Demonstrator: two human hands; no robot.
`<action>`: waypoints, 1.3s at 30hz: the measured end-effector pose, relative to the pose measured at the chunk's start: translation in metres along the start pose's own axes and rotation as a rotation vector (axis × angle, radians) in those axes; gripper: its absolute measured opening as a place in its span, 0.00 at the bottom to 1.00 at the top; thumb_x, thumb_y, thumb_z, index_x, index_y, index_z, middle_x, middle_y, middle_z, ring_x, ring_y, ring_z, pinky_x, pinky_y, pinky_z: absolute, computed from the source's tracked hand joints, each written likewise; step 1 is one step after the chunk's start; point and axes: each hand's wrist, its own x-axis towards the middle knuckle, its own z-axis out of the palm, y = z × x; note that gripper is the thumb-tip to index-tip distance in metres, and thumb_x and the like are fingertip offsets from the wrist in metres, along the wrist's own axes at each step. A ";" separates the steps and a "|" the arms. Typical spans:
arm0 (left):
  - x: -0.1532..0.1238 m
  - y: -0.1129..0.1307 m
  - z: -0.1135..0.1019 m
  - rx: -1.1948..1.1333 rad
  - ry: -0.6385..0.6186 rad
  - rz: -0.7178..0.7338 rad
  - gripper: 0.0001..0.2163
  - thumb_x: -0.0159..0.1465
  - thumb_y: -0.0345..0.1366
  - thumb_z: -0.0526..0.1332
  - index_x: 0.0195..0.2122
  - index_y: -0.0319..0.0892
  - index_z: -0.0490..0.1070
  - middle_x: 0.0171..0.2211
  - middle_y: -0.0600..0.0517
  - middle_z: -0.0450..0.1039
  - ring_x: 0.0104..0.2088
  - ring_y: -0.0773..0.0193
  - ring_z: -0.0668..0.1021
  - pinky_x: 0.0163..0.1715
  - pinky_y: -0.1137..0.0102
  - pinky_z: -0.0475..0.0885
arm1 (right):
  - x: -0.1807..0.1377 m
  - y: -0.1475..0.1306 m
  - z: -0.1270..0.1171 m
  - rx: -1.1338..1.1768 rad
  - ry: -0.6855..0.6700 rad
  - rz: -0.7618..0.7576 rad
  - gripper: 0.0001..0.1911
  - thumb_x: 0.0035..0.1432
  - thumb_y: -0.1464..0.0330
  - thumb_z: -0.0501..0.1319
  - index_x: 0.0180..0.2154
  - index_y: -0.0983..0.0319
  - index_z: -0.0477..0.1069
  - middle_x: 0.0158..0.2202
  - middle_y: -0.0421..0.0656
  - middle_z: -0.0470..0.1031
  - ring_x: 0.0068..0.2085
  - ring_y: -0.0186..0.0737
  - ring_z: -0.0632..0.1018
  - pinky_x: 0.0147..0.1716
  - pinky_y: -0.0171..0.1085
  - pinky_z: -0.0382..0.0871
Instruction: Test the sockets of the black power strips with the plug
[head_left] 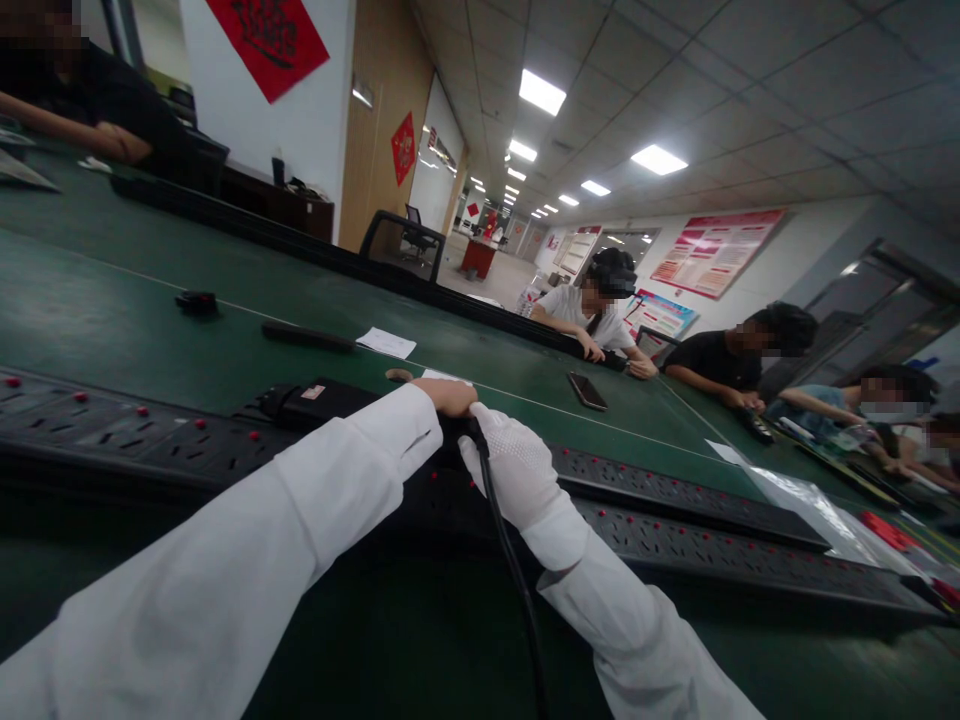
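Both my arms in white sleeves reach forward over a green table [112, 300]. Only the knuckles of my bare left hand [451, 396] show past the cuff, resting by a black adapter box [322, 399]; its fingers are hidden. My right hand [511, 468] wears a white dotted glove and curls around the top of a black cable [514, 570] that runs down toward me. The hands almost touch above a row of black power strips [675, 492] with red switches.
More power strips [112, 425] lie at the left and front right. On the table lie a phone [586, 390], a white paper slip [386, 343], a black bar [307, 337] and a clear plastic bag [810, 505]. Several people [592, 312] work along the far side.
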 end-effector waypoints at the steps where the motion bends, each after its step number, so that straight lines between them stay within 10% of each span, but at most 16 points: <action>1: 0.000 0.000 0.000 0.003 0.001 0.004 0.13 0.58 0.39 0.52 0.37 0.40 0.72 0.40 0.44 0.73 0.39 0.57 0.75 0.37 0.66 0.67 | 0.000 0.000 0.000 0.002 -0.002 0.001 0.20 0.59 0.63 0.49 0.52 0.62 0.59 0.46 0.47 0.68 0.45 0.41 0.70 0.45 0.38 0.62; 39: 0.002 -0.001 0.001 0.010 0.003 0.005 0.13 0.58 0.39 0.52 0.38 0.40 0.72 0.40 0.44 0.73 0.38 0.58 0.74 0.37 0.66 0.67 | 0.000 0.000 0.000 -0.006 0.006 -0.010 0.20 0.59 0.64 0.49 0.52 0.62 0.59 0.45 0.47 0.68 0.45 0.40 0.70 0.45 0.38 0.62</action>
